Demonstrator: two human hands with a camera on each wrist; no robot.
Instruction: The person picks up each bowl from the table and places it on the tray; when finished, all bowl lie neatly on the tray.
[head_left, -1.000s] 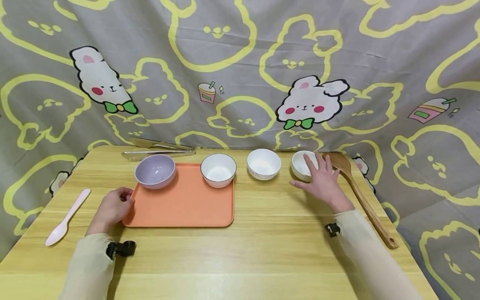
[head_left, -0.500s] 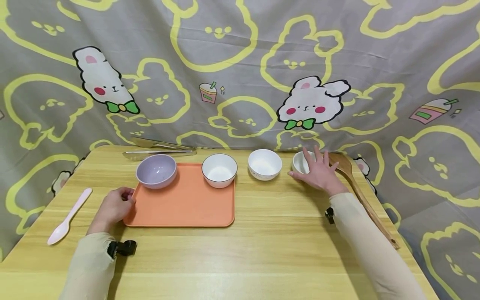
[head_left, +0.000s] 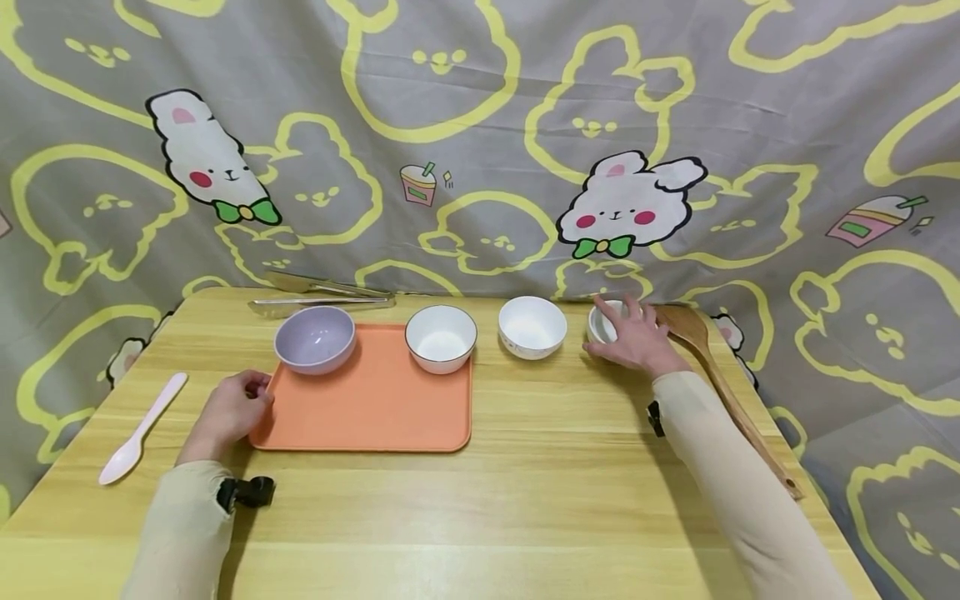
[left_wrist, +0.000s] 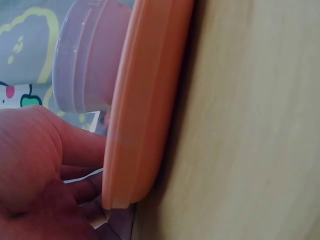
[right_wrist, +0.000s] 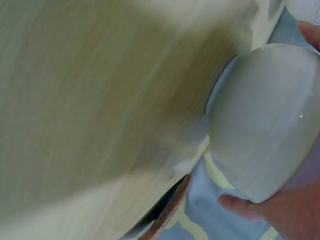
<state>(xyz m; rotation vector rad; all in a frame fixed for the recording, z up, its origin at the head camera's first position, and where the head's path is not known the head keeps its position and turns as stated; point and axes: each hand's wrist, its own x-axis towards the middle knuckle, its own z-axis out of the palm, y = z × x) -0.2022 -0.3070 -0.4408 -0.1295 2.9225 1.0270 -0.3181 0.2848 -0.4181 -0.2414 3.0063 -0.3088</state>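
At the left edge of an orange tray [head_left: 367,412], my left hand [head_left: 228,412] holds the rim. In the left wrist view the thumb lies along the rim of the tray [left_wrist: 145,100], and the other fingers are partly hidden behind it. A purple bowl [head_left: 315,340] and a white bowl with a dark rim [head_left: 441,340] stand on the tray's back part. My right hand [head_left: 637,340] spans a small white bowl [head_left: 602,327] at the back right, thumb and fingers round its sides. The right wrist view shows this bowl [right_wrist: 265,120] between the digits, at the table.
Another white bowl [head_left: 532,327] with a small pattern stands between the tray and the right hand. Metal tongs [head_left: 330,302] lie behind the tray. A pink spoon [head_left: 142,429] is at the left, a wooden turner [head_left: 722,385] at the right. A patterned curtain [head_left: 480,150] hangs behind.
My right hand has lowered onto the small white bowl, its spread fingers drawing in round it. The left hand stays at the tray's edge.
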